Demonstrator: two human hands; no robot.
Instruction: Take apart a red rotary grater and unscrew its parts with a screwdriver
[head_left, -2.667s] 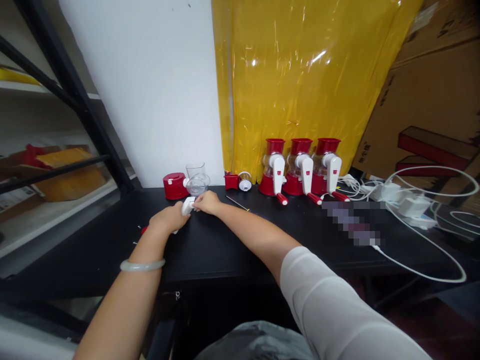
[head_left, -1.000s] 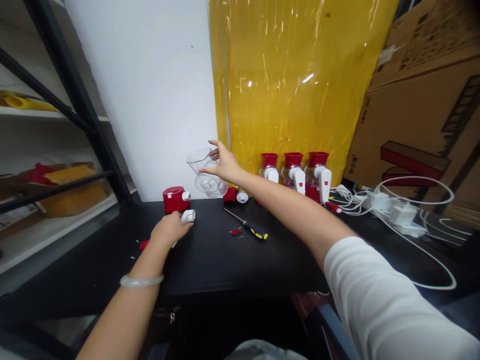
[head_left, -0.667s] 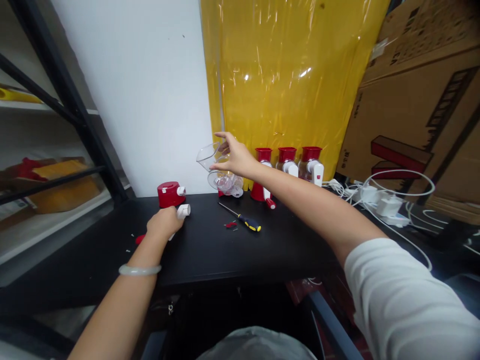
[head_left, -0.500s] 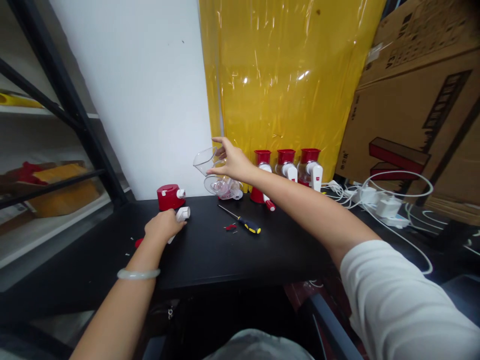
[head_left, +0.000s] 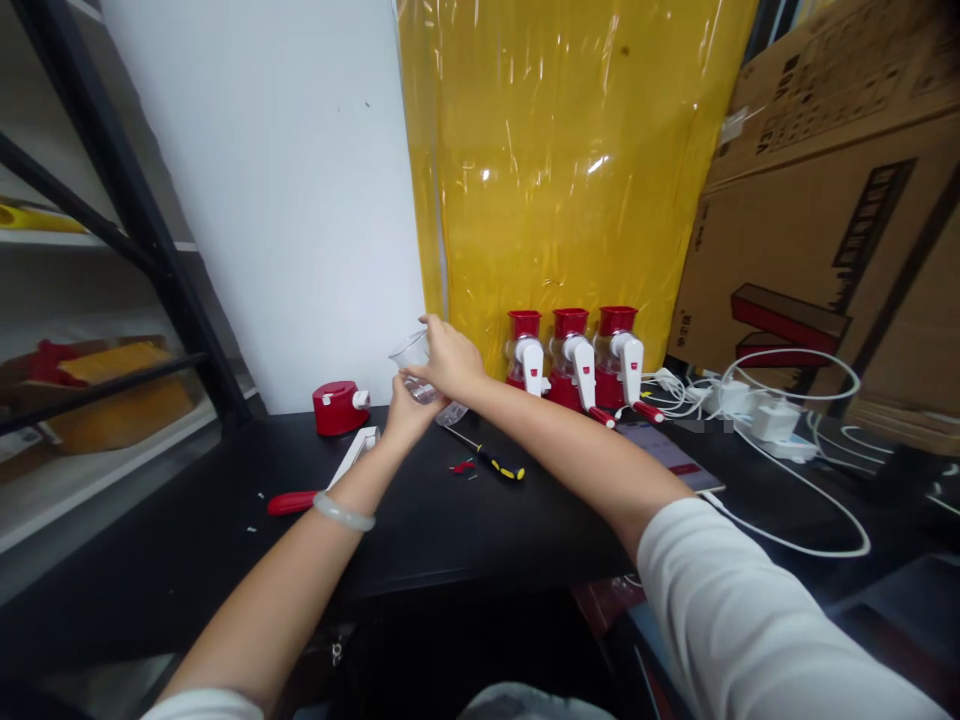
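Over the back of the black table, both hands are closed around a clear plastic hopper with a flared mouth. My right hand grips its right side from above, and my left hand holds it from below. Another clear round part shows just behind my hands, partly hidden. To the left stands a red base with a white knob. A crank handle, white with a red grip, lies close to my left wrist. A screwdriver with a yellow and dark handle lies right of my left hand.
Beside the screwdriver are a small red piece and tiny screws. Several red and white crank graters line the yellow plastic sheet. White cables, chargers and a tablet lie at right, before large cardboard boxes.
My left hand has let go of the crank handle and moved right and up onto the clear hopper. My right hand has brought the hopper lower.
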